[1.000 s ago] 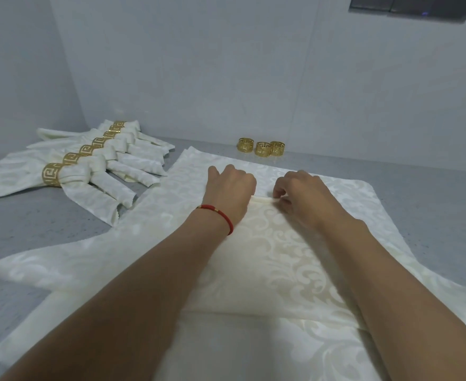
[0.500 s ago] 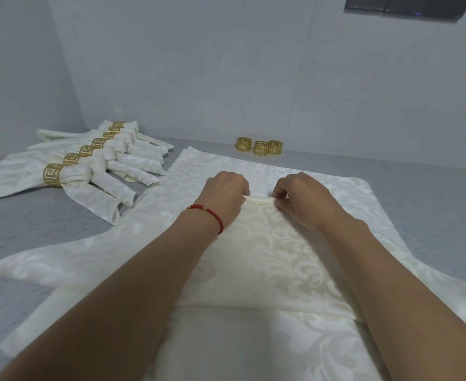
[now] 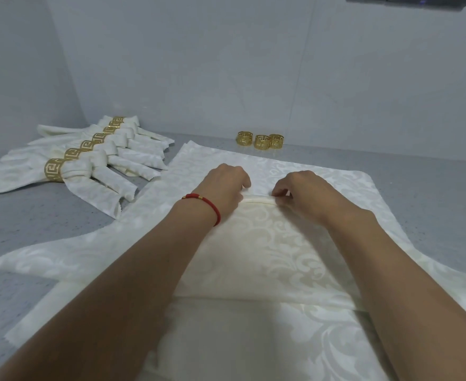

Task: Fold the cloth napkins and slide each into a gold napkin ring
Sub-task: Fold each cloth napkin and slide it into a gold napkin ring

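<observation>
A cream damask napkin (image 3: pixel 262 251) lies on top of a stack of flat napkins (image 3: pixel 322 177) on the grey counter. Its far edge is turned into a narrow fold (image 3: pixel 259 200). My left hand (image 3: pixel 223 188), with a red bracelet at the wrist, pinches the left end of that fold. My right hand (image 3: pixel 300 192) pinches the right end with curled fingers. Three loose gold napkin rings (image 3: pixel 262 140) stand by the back wall beyond my hands.
Several finished napkins in gold rings (image 3: pixel 89 158) lie in a row at the back left. The grey counter (image 3: pixel 429 193) is bare at the right. White walls close the counter at the back and on the left.
My hands have shifted slightly away from me while pinching the fold, and they now sit a little further apart along it. Nothing else has moved.
</observation>
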`<act>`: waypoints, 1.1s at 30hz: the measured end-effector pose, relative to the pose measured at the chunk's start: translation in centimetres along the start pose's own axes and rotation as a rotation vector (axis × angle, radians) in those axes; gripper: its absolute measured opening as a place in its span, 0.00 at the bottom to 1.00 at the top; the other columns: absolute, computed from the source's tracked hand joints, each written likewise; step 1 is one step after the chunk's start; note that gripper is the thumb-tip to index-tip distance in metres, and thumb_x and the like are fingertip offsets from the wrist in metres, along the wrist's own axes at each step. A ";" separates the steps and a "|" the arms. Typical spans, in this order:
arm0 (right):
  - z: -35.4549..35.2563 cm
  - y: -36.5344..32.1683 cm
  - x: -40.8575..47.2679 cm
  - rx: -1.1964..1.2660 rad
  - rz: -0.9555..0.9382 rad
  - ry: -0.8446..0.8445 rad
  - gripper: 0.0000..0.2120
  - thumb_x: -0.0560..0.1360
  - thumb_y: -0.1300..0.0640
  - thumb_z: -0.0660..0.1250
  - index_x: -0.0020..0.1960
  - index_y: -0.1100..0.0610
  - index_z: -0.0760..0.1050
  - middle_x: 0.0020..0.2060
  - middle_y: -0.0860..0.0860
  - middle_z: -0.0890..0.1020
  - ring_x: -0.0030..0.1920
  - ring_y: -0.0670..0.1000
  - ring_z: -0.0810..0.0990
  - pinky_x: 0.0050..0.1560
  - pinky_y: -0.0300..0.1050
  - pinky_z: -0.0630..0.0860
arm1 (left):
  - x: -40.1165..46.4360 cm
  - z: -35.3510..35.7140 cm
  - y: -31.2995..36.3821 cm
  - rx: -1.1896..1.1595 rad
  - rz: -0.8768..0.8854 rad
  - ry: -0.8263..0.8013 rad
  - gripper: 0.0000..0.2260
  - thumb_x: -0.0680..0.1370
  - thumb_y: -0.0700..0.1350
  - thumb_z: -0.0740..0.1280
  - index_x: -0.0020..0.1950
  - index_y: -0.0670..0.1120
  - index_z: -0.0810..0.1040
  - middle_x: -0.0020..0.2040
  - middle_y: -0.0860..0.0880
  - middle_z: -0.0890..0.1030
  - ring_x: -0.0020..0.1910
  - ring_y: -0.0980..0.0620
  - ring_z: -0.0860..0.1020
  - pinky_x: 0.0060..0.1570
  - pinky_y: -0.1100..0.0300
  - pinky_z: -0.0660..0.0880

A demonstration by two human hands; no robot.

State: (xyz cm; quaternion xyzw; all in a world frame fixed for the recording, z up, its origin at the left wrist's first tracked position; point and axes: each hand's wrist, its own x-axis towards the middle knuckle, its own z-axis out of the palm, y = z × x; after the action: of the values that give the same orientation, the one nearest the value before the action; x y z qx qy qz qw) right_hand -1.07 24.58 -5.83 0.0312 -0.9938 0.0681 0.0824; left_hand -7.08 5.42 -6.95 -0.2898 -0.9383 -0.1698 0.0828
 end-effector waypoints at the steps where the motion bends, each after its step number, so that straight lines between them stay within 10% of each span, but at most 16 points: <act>1: 0.0 0.0 0.0 -0.021 -0.004 0.005 0.04 0.78 0.58 0.69 0.50 0.53 0.83 0.46 0.50 0.83 0.49 0.55 0.80 0.47 0.49 0.78 | 0.1 0.1 0.0 0.009 -0.003 -0.018 0.10 0.77 0.38 0.67 0.57 0.46 0.81 0.55 0.45 0.79 0.53 0.43 0.79 0.51 0.57 0.74; 12: -1.3 -3.0 -2.1 -0.454 -0.211 -0.044 0.06 0.79 0.61 0.62 0.54 0.56 0.74 0.50 0.52 0.77 0.51 0.56 0.76 0.44 0.48 0.68 | -1.8 -1.8 2.4 0.374 0.151 -0.095 0.16 0.69 0.30 0.60 0.47 0.50 0.71 0.49 0.50 0.76 0.50 0.46 0.75 0.56 0.49 0.63; 18: -0.8 -1.5 -3.6 -0.025 0.008 0.017 0.15 0.79 0.68 0.62 0.61 0.57 0.80 0.55 0.55 0.82 0.57 0.58 0.79 0.52 0.47 0.72 | -2.7 -1.0 0.7 0.081 0.019 0.013 0.12 0.76 0.37 0.64 0.54 0.49 0.81 0.51 0.48 0.80 0.50 0.44 0.78 0.51 0.54 0.75; 22: 0.8 -0.8 -4.0 0.094 0.032 0.069 0.10 0.82 0.61 0.64 0.57 0.58 0.84 0.51 0.55 0.83 0.54 0.57 0.80 0.53 0.48 0.75 | -3.3 -0.7 1.3 0.037 -0.034 0.008 0.13 0.73 0.34 0.64 0.34 0.50 0.76 0.35 0.48 0.75 0.38 0.43 0.75 0.37 0.58 0.68; 33: 1.1 -0.9 -5.1 -0.011 -0.041 0.143 0.09 0.78 0.64 0.64 0.51 0.55 0.81 0.44 0.51 0.80 0.47 0.55 0.78 0.48 0.51 0.76 | -5.0 -1.4 2.4 0.200 0.048 0.039 0.15 0.73 0.30 0.63 0.52 0.47 0.80 0.47 0.47 0.79 0.46 0.45 0.77 0.43 0.57 0.68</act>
State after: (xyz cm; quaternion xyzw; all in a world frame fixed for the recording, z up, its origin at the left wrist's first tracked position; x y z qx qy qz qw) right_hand 3.80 23.74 -7.66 0.0460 -0.9849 0.0630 0.1547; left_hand -1.59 4.18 -6.29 -0.2991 -0.9415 -0.0786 0.1337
